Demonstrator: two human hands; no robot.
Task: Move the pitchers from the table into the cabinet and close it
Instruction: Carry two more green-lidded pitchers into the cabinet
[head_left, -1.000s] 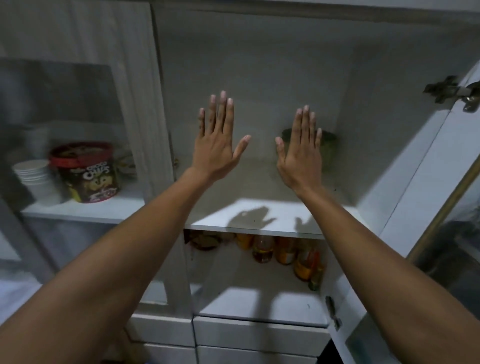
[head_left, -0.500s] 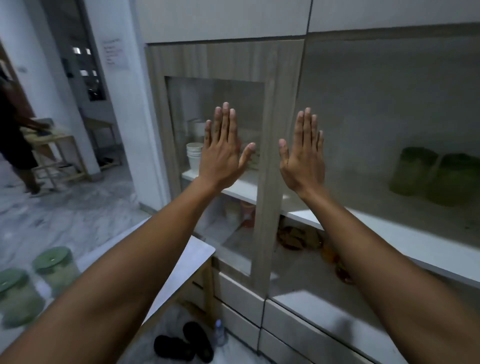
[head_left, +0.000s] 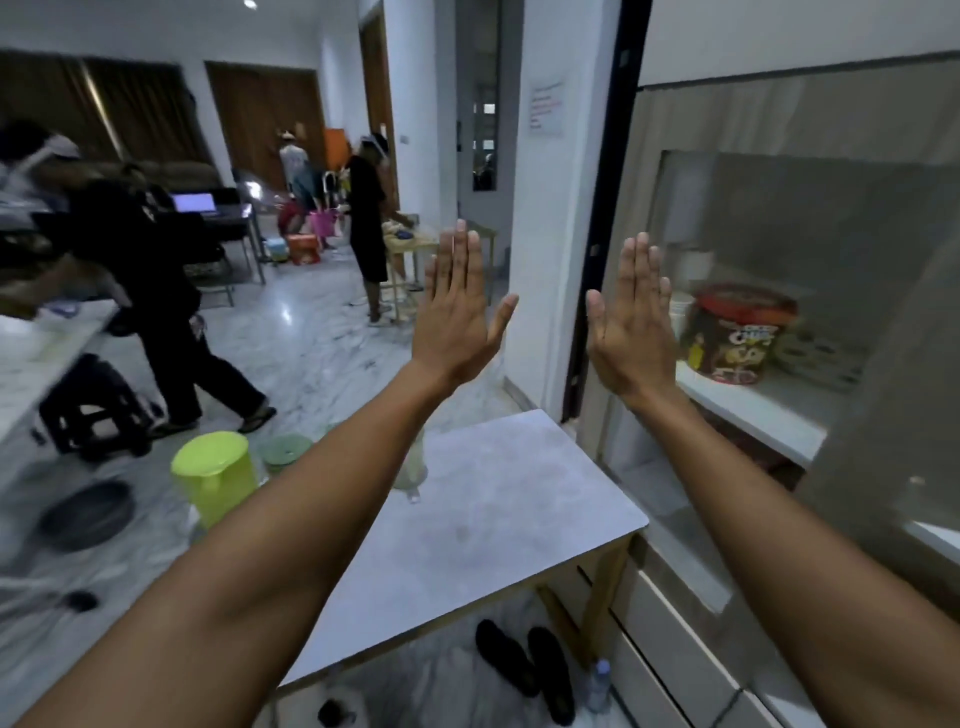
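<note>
My left hand (head_left: 457, 312) and my right hand (head_left: 631, 325) are raised flat in front of me, fingers up, holding nothing. Below my left forearm stands a grey-topped table (head_left: 498, 514). On it a lime-green pitcher (head_left: 215, 480) stands at the left, a pale green-lidded pitcher (head_left: 285, 452) behind it, and a clear pitcher (head_left: 413, 462) is partly hidden by my arm. The cabinet (head_left: 779, 218) with a glass door fills the right side.
Behind the cabinet glass sit a chocolate cereal tub (head_left: 740, 332) and stacked white cups (head_left: 680, 317). Black sandals (head_left: 524, 670) and a small bottle (head_left: 597, 686) lie under the table. Several people (head_left: 156, 291) move about the marble floor at the left.
My view has swung left from the open cabinet shelf to the table and the room. Both hands stay raised flat and empty.
</note>
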